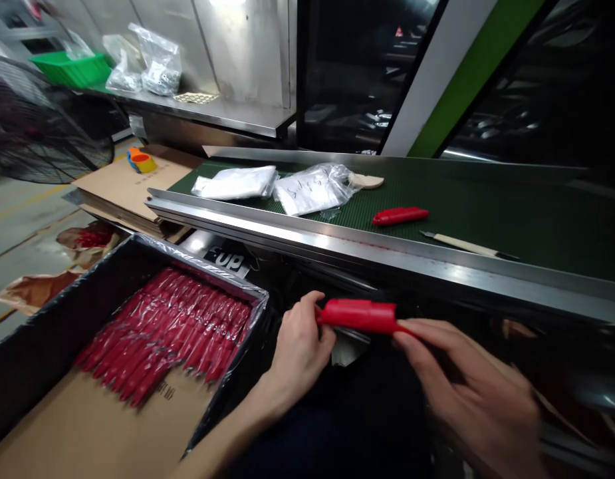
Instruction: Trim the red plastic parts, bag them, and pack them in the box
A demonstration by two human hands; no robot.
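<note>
Lower left, a black-lined box (52, 346) holds glossy, slender dark-red pieces (162, 326). At lower centre, my left hand (298, 339) grasps a smooth, bright-red cylindrical piece (360, 315); my right hand (474, 392) pinches its thin end. I'm apparently mid-handling; next calls for steady fingers.

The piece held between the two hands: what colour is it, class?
The held piece is bright red, seen best in the head view.
</note>
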